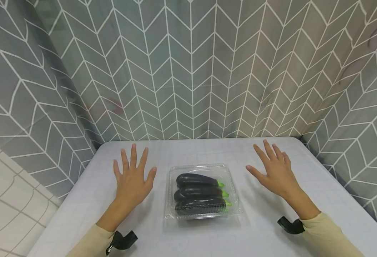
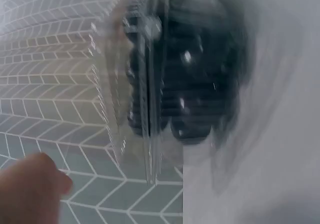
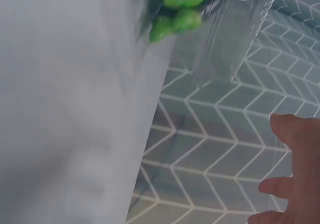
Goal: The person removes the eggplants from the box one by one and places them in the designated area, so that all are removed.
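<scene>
A clear plastic clamshell box (image 1: 235, 192) sits on the white table, with several dark eggplants (image 1: 197, 192) showing through it. Their green stem ends (image 3: 187, 20) point to the right and appear in the right wrist view. My left hand (image 1: 131, 182) hovers to the left of the box, fingers spread and straight, holding nothing. On the other side, my right hand (image 1: 276, 175) is held apart from the box, its fingers extended and its palm down. The left wrist view shows the eggplants (image 2: 200, 79) blurred behind the box's rim.
A white-covered table (image 1: 201, 239) carries the box. Grey curtains (image 1: 191, 71) with a white chevron pattern hang behind it and on both sides. Black wrist cameras (image 1: 124, 241) are strapped below each hand. White tiled floor (image 1: 11, 203) shows at the lower left.
</scene>
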A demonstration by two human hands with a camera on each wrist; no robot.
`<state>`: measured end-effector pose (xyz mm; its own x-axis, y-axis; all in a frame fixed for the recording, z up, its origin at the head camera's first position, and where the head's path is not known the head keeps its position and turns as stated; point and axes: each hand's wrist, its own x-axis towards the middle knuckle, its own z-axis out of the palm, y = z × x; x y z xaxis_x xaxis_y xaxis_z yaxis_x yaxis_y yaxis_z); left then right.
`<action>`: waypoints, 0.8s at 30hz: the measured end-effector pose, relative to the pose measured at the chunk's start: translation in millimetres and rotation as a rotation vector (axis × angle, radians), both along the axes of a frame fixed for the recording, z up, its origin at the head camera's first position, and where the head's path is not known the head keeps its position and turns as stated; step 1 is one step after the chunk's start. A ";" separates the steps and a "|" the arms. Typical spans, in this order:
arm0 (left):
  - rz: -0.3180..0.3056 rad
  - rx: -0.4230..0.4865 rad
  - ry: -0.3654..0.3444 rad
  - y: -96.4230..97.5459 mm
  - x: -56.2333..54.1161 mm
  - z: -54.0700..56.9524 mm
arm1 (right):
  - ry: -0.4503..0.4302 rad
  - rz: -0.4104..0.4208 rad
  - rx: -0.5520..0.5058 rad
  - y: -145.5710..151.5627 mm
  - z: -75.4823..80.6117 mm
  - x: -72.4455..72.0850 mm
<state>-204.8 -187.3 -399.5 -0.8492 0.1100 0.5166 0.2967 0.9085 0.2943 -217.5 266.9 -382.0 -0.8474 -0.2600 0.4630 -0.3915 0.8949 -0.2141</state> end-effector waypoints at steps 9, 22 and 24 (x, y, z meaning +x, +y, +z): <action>-0.342 0.214 -0.094 15.0 25.1 -4.0 | -0.037 0.263 -0.148 -28.7 -0.8 24.3; -0.603 0.284 -0.326 20.0 44.1 -32.7 | -0.193 0.429 -0.184 -47.9 -20.8 55.2; -0.624 0.287 -0.357 21.1 44.8 -37.9 | -0.199 0.446 -0.158 -48.5 -25.3 56.7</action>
